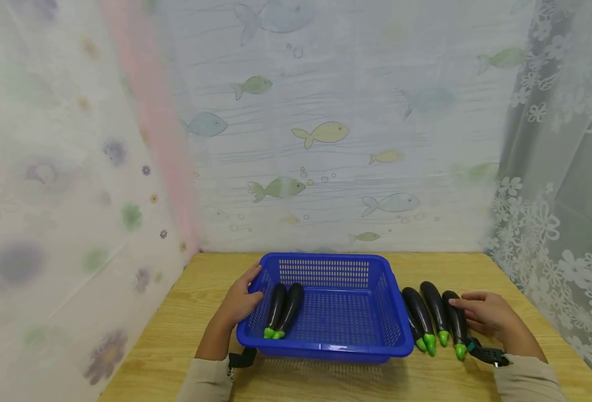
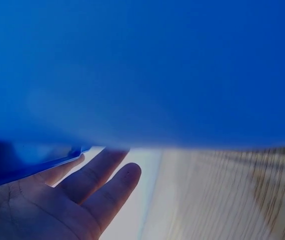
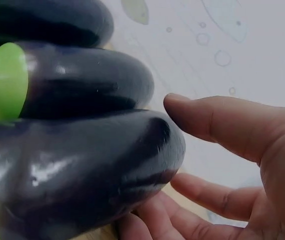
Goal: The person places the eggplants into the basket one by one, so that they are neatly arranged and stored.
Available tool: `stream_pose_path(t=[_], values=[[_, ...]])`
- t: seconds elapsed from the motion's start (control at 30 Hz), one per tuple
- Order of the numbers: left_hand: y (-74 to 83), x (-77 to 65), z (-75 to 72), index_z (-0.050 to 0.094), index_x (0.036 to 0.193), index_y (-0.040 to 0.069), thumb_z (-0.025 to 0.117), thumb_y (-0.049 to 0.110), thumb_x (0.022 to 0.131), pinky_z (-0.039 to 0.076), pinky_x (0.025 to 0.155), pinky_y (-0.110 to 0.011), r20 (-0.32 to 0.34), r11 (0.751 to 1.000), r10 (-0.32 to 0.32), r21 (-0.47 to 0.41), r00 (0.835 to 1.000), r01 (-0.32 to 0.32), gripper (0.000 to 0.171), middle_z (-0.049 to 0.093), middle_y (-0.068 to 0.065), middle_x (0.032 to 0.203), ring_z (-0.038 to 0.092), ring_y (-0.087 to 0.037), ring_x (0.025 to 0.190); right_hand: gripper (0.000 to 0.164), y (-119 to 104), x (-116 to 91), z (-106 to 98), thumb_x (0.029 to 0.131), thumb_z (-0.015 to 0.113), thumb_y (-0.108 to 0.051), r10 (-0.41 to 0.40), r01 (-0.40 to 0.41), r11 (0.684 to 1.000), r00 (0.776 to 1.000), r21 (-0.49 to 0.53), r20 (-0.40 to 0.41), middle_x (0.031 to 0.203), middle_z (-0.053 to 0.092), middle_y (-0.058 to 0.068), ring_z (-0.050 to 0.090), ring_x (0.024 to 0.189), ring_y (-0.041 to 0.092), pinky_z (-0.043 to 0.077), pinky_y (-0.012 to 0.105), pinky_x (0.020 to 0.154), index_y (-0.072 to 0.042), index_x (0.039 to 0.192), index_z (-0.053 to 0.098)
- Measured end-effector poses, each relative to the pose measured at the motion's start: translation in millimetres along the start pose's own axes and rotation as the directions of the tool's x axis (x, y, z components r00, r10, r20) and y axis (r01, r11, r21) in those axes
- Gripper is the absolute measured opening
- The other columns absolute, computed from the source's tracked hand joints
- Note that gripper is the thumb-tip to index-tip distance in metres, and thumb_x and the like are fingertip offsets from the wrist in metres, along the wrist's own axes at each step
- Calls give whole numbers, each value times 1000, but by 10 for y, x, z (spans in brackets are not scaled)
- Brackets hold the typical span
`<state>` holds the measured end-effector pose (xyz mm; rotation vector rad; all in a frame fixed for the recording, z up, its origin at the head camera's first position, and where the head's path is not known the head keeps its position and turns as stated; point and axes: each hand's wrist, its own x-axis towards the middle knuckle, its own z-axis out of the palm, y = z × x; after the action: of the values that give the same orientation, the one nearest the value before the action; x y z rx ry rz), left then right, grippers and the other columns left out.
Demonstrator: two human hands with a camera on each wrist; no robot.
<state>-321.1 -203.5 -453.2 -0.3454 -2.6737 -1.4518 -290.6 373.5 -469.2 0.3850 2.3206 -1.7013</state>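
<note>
Broadly, a pale fish-print backdrop is hung behind a wood-grained table, on which a blue plastic basket is set centrally, probably so that it can be reached by both hands. It is rectangular, with a rounded, smooth rim and slotted sides. At its left edge, the rim is held by the left hand, thumb laid over it and fingers straightened outside, apparently for steadying. Beyond its right side, the right hand is spread loosely, thumb parted from the fingers, around the blunt end of the rightmost eggplant; the skin is touched by the fingers, but whether a firm pinch is made cannot be told. Three more eggplants are lined up between it and the basket, and two eggplants are laid inside, against the left wall. All are glossy, dark and elongated, each tipped by a bright green cap.
</note>
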Motion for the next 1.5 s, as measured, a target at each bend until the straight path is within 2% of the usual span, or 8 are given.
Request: stream_pose_path(t=[0.17, 0.3, 0.57, 0.77, 1.0, 1.27, 1.37, 1.5], values=[[-46, 17, -17, 35, 161, 7, 58, 2, 85, 32, 117, -67, 6, 999, 1, -35, 1000, 0, 80, 26, -11, 171, 27, -44, 155, 96, 38, 28, 1, 93, 75, -40, -4, 3, 999, 1000, -32, -11, 141, 49, 29, 64, 102, 15, 62, 34, 85, 15, 154, 26], [-82, 32, -25, 36, 161, 6, 57, 1, 85, 36, 115, -66, 5, 999, 7, -48, 1000, -6, 79, 27, -13, 171, 29, -45, 154, 96, 39, 29, 5, 93, 75, -42, -3, 2, 998, 1000, -58, -19, 139, 50, 30, 64, 100, 13, 62, 34, 84, 15, 153, 27], [-98, 38, -27, 42, 158, 5, 59, 7, 98, 46, 109, -62, -45, 997, 16, -76, 999, -20, 62, 35, -12, 167, 44, -46, 145, 94, -3, 5, 58, 94, 73, -42, -6, 2, 995, 999, -95, -42, 139, 48, 35, 66, 105, 22, 62, 33, 82, 18, 151, 29], [-100, 52, 3, 46, 155, 4, 59, 9, 99, 43, 112, -59, -95, 998, 14, -61, 995, -20, 57, 40, -11, 165, 42, -40, 148, 91, 20, 29, 38, 94, 74, -41, -5, 0, 996, 999, -90, -47, 132, 56, 28, 65, 101, 18, 62, 33, 81, 18, 150, 32], [-76, 47, 28, 43, 157, 4, 55, 9, 101, 36, 116, -60, -96, 998, -10, -58, 995, 4, 58, 37, -12, 166, 38, -41, 150, 89, 13, 23, 21, 94, 73, -42, -9, 5, 996, 999, -88, -45, 129, 59, 22, 65, 99, 15, 62, 33, 81, 17, 149, 36], [-87, 40, 28, 44, 156, 4, 55, 8, 101, 38, 116, -59, -104, 997, -20, -82, 994, 11, 57, 37, -12, 166, 38, -40, 150, 92, -28, 19, 25, 99, 65, -43, -4, 0, 996, 999, -84, -47, 131, 55, 29, 65, 94, 11, 63, 35, 82, 20, 153, 26], [-83, 43, 35, 44, 156, 3, 55, 8, 100, 38, 116, -58, -111, 997, -10, -83, 994, 1, 57, 38, -12, 166, 38, -39, 151, 91, -37, 5, 26, 100, 64, -43, -7, 2, 995, 998, -97, -55, 129, 56, 31, 65, 92, 12, 63, 36, 80, 21, 152, 26], [-92, 53, 48, 45, 155, 3, 55, 8, 100, 39, 116, -58, -118, 997, -2, -82, 993, -8, 56, 38, -12, 166, 39, -38, 150, 88, -38, -15, 23, 99, 64, -43, -20, 12, 993, 997, -119, -71, 121, 59, 27, 65, 89, 12, 63, 36, 77, 21, 151, 30]])
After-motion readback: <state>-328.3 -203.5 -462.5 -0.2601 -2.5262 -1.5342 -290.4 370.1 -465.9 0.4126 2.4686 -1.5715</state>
